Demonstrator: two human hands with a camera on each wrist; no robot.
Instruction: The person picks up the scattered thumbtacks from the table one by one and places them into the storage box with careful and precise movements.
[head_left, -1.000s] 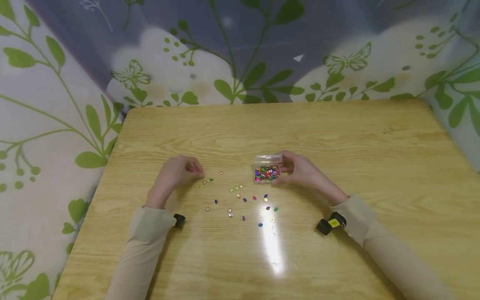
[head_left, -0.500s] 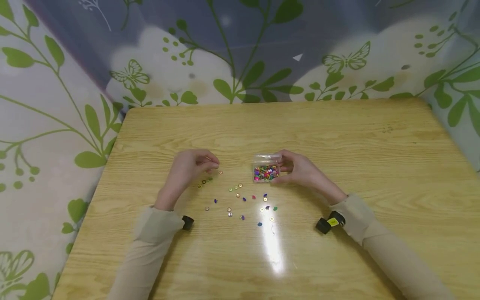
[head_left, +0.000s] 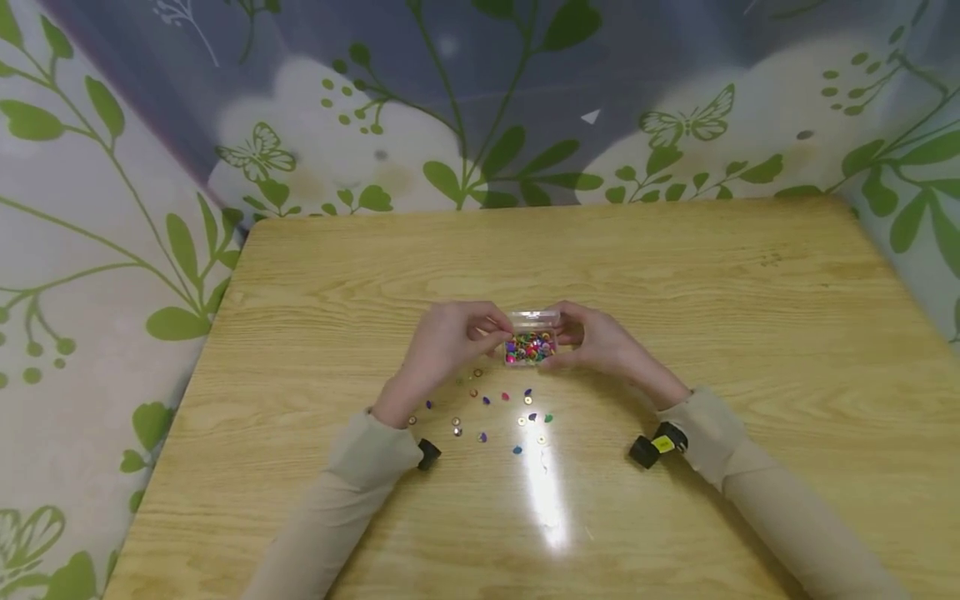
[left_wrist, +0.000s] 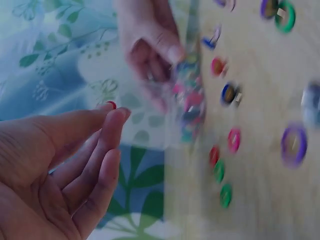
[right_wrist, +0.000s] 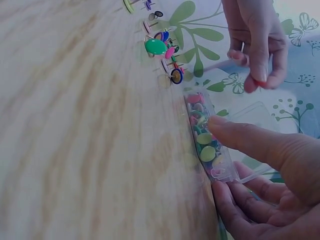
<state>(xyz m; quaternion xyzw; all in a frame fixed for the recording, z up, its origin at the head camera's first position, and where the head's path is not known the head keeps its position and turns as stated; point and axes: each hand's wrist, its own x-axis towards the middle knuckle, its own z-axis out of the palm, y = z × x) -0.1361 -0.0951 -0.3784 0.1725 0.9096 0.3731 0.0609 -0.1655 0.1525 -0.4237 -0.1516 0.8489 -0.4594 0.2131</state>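
Observation:
My left hand (head_left: 453, 337) pinches a red thumbtack (left_wrist: 112, 105) between thumb and forefinger, its other fingers loosely bent. In the head view these fingertips are right at the left edge of a small clear plastic box (head_left: 517, 365). Colourful thumbtacks (right_wrist: 205, 140) fill the box, and its transparent lid (right_wrist: 259, 120) stands raised at the back. From the right side, my right hand (head_left: 603, 343) grips the box, thumb at the near side and fingers behind. Loose thumbtacks (head_left: 483, 437) lie scattered on the table in front of the box; my left hand and forearm hide some.
The wooden table (head_left: 712, 275) meets a leaf-patterned wall (head_left: 405, 108) at its back edge. A bright reflection (head_left: 546, 492) shines on the tabletop near the front. Each wrist wears a black camera, such as the right wrist's camera (head_left: 647, 452).
My left hand has picked up a thumbtack from the left of the scatter and moved right to the box's edge. My right hand stays in place holding the box.

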